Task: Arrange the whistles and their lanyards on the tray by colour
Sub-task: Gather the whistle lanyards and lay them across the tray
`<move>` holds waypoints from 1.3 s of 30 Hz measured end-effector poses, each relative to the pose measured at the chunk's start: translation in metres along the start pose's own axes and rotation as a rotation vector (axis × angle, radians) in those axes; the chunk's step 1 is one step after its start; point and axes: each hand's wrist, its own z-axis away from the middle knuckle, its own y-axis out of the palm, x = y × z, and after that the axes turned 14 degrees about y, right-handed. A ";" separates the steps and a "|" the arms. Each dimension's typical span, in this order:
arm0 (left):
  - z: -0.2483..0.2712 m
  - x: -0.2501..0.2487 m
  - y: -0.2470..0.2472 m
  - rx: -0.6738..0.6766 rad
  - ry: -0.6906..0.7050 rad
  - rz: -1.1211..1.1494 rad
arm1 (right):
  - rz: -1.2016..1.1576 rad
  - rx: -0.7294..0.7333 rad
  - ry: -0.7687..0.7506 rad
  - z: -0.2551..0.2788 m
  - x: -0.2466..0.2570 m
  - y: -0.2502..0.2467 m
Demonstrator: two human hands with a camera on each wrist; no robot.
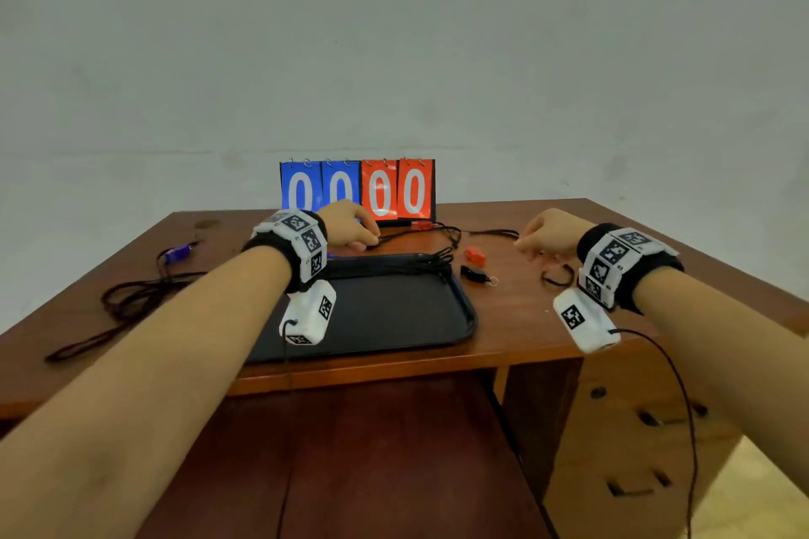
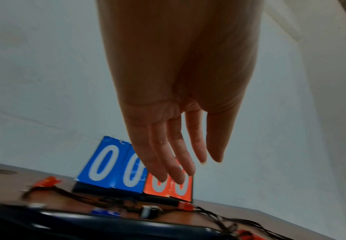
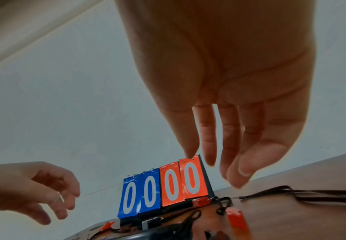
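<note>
A black tray lies mid-table with a bundle of black lanyards across its far rim. My left hand hovers behind the tray over the cords, fingers straight and holding nothing. My right hand hangs over a black lanyard to the right, fingers relaxed and empty. One red whistle and a black whistle lie right of the tray. Another red whistle sits by the scoreboard. A blue whistle lies far left.
A flip scoreboard showing blue and red zeros stands at the back of the wooden table. Tangled dark lanyards spread over the left part. Another cord loop lies near my right wrist. Drawers sit below right.
</note>
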 end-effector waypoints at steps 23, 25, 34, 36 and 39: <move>-0.151 -0.101 0.160 0.232 0.156 0.184 | 0.371 0.292 0.060 -0.107 -0.079 -0.008; -0.154 -0.100 0.165 0.248 0.169 0.151 | 0.403 0.321 0.042 -0.108 -0.078 -0.007; -0.155 -0.108 0.172 0.339 0.289 0.037 | -0.186 0.237 -0.264 -0.073 -0.081 -0.034; -0.153 -0.116 0.175 0.321 0.330 0.060 | -0.305 0.226 -0.289 -0.060 -0.080 -0.043; -0.149 -0.124 0.177 0.303 0.336 0.131 | -0.445 0.131 -0.276 -0.049 -0.077 -0.057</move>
